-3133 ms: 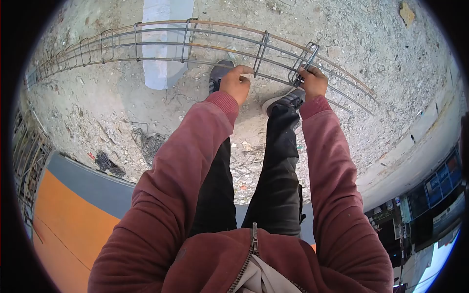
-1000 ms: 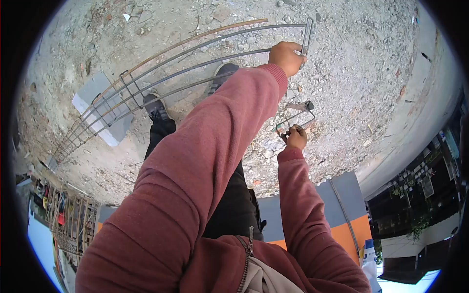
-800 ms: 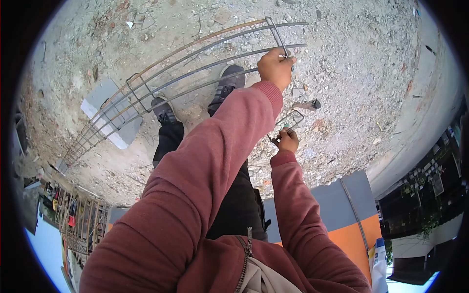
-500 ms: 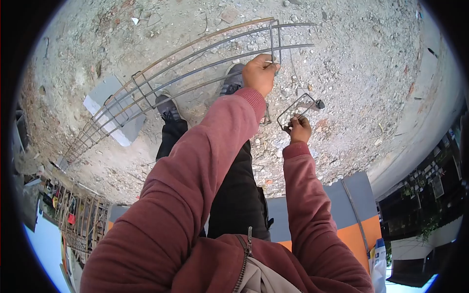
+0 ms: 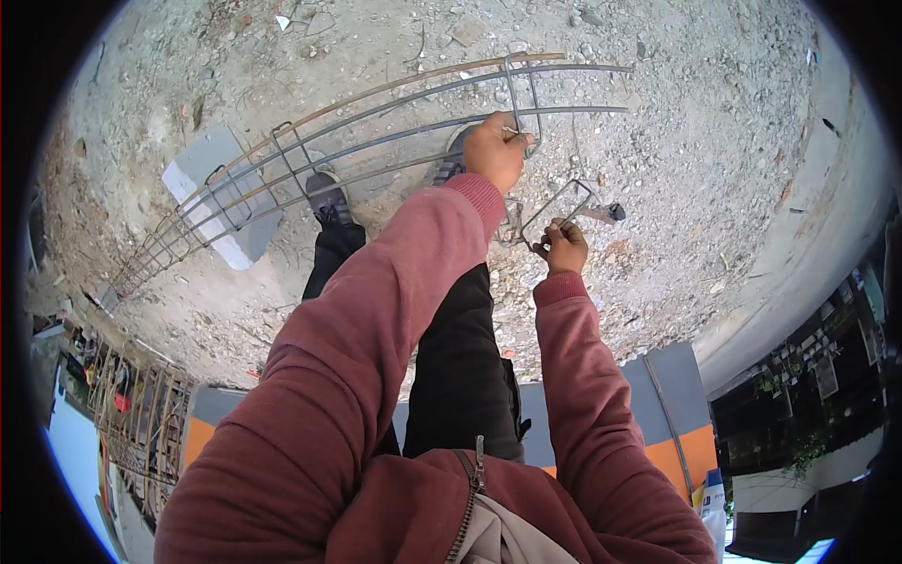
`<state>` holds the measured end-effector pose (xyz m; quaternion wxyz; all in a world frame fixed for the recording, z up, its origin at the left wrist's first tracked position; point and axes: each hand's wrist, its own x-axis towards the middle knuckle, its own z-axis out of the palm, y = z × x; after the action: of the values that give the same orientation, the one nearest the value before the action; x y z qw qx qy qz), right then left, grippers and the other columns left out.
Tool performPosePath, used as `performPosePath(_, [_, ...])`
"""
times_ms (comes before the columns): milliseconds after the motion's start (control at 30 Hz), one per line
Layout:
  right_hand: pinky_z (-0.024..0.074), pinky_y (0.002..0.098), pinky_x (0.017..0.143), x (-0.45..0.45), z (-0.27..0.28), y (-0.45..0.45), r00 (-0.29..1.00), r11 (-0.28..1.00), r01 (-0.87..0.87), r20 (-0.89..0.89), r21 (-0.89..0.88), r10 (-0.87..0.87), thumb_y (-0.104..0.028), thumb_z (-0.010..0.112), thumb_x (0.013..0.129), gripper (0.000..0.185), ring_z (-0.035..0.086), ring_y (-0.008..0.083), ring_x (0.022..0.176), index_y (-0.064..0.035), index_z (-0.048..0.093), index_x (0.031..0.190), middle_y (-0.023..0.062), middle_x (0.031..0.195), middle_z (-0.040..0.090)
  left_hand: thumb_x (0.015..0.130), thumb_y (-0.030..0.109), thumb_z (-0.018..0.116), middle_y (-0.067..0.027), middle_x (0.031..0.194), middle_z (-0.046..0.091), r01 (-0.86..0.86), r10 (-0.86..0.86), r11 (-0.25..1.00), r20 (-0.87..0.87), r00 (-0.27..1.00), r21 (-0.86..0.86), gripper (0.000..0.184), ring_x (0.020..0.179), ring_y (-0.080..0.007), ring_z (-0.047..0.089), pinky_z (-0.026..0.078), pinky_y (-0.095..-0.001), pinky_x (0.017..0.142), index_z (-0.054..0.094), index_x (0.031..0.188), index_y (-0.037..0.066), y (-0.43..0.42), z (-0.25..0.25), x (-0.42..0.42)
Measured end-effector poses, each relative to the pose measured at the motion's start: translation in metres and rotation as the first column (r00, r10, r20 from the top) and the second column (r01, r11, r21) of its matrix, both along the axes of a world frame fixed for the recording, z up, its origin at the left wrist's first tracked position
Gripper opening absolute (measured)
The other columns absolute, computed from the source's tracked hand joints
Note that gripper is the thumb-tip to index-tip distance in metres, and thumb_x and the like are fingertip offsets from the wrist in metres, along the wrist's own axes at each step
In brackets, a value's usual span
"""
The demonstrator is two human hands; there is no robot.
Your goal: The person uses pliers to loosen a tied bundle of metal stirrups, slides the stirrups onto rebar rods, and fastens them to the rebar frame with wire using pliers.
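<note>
A long rebar cage (image 5: 349,111) stretches from the upper right to the lower left above the ground, with rectangular stirrups around its bars. My left hand (image 5: 495,152) is closed on the stirrup (image 5: 537,92) near the cage's right end, gripping its lower part beside the lower bars. This stirrup leans slightly, and bar ends stick out past it. Lower right, my right hand (image 5: 566,248) pinches a loose rectangular wire stirrup (image 5: 542,212), held apart from the cage. Another piece of bent wire (image 5: 513,214) shows between my hands, partly hidden by my left sleeve.
A dark-headed tool (image 5: 616,212) lies on the gravelly ground beside my right hand. A grey board (image 5: 218,155) lies beneath the cage at left. My shoe (image 5: 327,194) stands close under the bars. A grey and orange surface (image 5: 672,399) is behind me.
The stirrup in my left hand has moved left along the bars, away from their ends, and tilted. My right hand's stirrup has turned and come a little left. The view has shifted slightly.
</note>
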<state>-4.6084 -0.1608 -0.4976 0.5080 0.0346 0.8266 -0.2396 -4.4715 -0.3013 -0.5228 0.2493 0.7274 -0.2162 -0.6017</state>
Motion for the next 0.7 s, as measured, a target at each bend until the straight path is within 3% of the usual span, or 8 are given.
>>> performPosePath(100, [0.0531,0.0292,0.050,0.002,-0.001,-0.003,0.998,0.999,-0.042,0.036,-0.013,0.042,-0.002,0.053,0.082,0.010,0.052,0.0101,0.060,-0.0037,0.058,0.091,0.0023,0.073,0.055,0.074,0.001,0.067,-0.0064,0.067,0.061,-0.023,0.024,0.999,-0.024,0.999,0.045,0.013,0.050,-0.0084,0.053,0.044,-0.0228,0.042,0.054,0.077,0.001,0.000,-0.006,0.021])
performPosePath(367, [0.0537,0.0295,0.052,0.004,0.009,-0.008,0.996,0.997,-0.078,0.048,0.028,0.077,-0.003,0.055,0.082,0.011,0.053,0.0099,0.062,-0.0038,0.058,0.093,0.0018,0.073,0.056,0.074,0.003,0.068,-0.0031,0.070,0.056,-0.036,0.026,0.995,0.106,0.994,0.090,0.014,0.054,-0.0084,0.052,0.045,-0.0234,0.043,0.055,0.080,0.004,0.029,0.008,0.108])
performPosePath(433, [0.0538,0.0290,0.052,0.002,0.007,-0.005,0.986,0.986,-0.163,0.037,0.024,0.162,-0.003,0.055,0.082,0.011,0.053,0.0097,0.062,-0.0039,0.058,0.093,0.0021,0.073,0.056,0.074,0.003,0.068,-0.0027,0.073,0.057,-0.031,0.015,0.994,0.145,0.989,0.107,0.014,0.056,-0.0086,0.053,0.046,-0.0239,0.044,0.056,0.081,0.004,0.041,0.005,0.144])
performPosePath(567, [0.0508,0.0265,0.047,0.009,0.002,0.000,0.987,0.986,-0.159,0.039,0.040,0.158,-0.003,0.054,0.082,0.010,0.051,0.0087,0.058,-0.0034,0.058,0.092,0.0019,0.072,0.057,0.074,0.004,0.069,-0.0020,0.074,0.056,-0.064,0.053,0.983,0.067,0.996,0.174,0.015,0.056,-0.0093,0.053,0.047,-0.0247,0.047,0.056,0.082,0.004,0.042,-0.001,0.184])
performPosePath(700, [0.0510,0.0270,0.047,0.025,0.006,0.001,0.975,0.975,-0.217,0.062,0.046,0.214,-0.003,0.055,0.082,0.009,0.052,0.0093,0.059,-0.0028,0.057,0.090,0.0025,0.073,0.056,0.073,0.008,0.069,-0.0047,0.069,0.061,0.102,-0.119,0.989,0.164,0.979,0.111,0.016,0.057,-0.0100,0.056,0.045,-0.0265,0.048,0.060,0.086,0.004,0.044,-0.003,0.192])
